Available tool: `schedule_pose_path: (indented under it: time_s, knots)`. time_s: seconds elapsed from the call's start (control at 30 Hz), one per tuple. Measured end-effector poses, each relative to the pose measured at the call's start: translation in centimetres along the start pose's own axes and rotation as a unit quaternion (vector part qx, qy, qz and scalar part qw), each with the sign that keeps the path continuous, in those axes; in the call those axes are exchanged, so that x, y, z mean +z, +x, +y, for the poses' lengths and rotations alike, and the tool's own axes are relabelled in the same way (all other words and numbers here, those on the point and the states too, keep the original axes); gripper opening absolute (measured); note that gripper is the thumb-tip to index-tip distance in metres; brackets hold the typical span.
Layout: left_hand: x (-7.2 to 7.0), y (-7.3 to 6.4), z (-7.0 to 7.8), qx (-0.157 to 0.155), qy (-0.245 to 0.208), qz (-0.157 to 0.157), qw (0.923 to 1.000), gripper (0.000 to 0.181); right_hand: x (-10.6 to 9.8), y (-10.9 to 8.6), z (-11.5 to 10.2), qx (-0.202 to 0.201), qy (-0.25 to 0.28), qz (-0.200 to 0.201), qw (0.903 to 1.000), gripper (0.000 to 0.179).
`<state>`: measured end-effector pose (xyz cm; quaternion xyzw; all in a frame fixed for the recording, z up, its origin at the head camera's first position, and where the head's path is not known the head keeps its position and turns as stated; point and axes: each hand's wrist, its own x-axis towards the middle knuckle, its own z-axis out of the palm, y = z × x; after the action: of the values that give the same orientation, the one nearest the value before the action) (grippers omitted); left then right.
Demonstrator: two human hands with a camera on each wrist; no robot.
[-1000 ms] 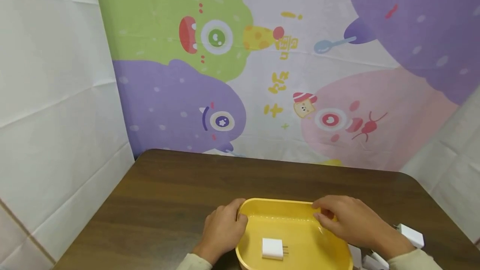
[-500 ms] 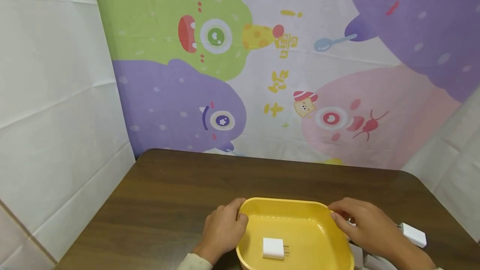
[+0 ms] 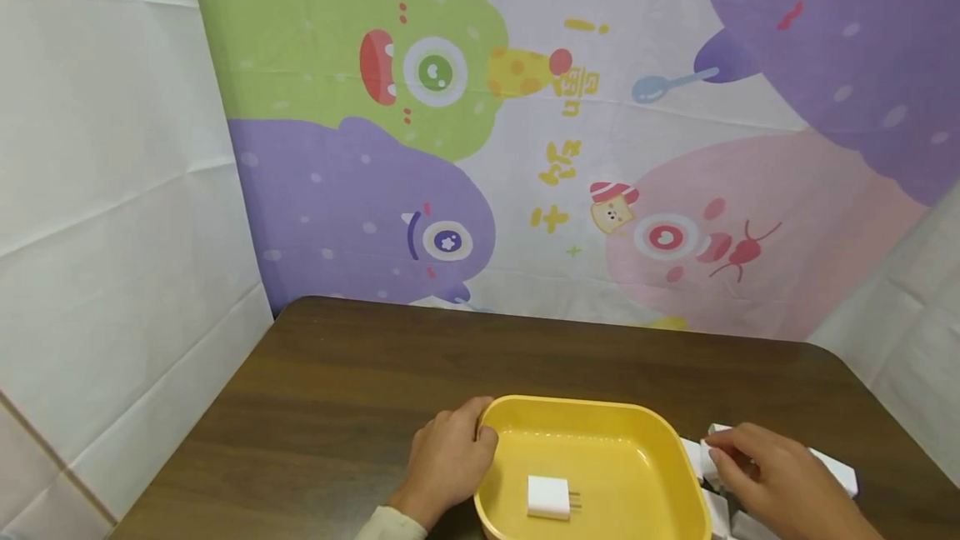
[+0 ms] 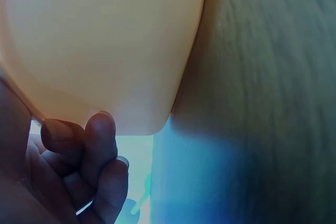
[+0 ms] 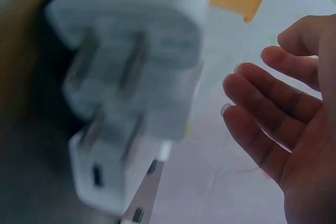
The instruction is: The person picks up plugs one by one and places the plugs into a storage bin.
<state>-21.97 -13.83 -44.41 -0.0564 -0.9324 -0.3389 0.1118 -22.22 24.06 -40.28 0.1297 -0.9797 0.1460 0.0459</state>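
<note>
A yellow tray (image 3: 622, 473) lies on the table with one white charger plug (image 3: 548, 497) inside, its prongs pointing right. My left hand (image 3: 446, 457) grips the tray's left rim, thumb on the inside; in the left wrist view its curled fingers meet the tray's edge (image 4: 105, 40). Beyond the tray's right side, my right hand (image 3: 780, 477) hovers over several white charger plugs (image 3: 716, 513), its thumb and index finger near one of them. The right wrist view shows that hand with loosely bent fingers and nothing between them, beside blurred charger plugs (image 5: 131, 3).
Another white charger plug (image 3: 834, 472) is partly hidden behind the right hand. The dark wooden table (image 3: 360, 373) extends back to a cartoon-printed cloth (image 3: 555, 273). White sheeting (image 3: 120, 190) hangs at the left, with more at the right.
My right hand has left the tray's far right rim and moved right and nearer, over the charger plugs. The left hand and the plug in the tray stay put.
</note>
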Motion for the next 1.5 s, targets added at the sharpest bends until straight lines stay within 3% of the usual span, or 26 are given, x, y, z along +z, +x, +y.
schedule_pose_path:
  time_s: [0.17,0.37,0.63,0.9,1.5]
  knots:
    - [0.0,0.2,0.0,-0.003,-0.002,-0.006,1.0,0.039,0.3,-0.7,1.7,0.075,-0.004,-0.051,0.9959,0.035]
    - [0.1,0.3,-0.1,-0.004,-0.001,-0.008,1.0,0.04,1.0,-1.5,3.8,0.123,-0.007,-0.074,0.9896,0.041]
    - [0.1,0.1,-0.1,-0.012,-0.005,-0.012,0.9998,0.04,2.0,-2.0,5.7,0.13,-0.017,-0.085,0.9877,0.036]
    - [0.1,0.0,-0.1,-0.011,0.0,-0.006,0.9999,0.04,2.2,-2.3,6.0,0.132,-0.026,-0.077,0.9879,0.034]
    - [0.2,0.2,-0.2,-0.011,-0.001,-0.011,0.9999,0.039,2.9,-2.9,7.8,0.129,-0.027,-0.101,0.9861,0.046]
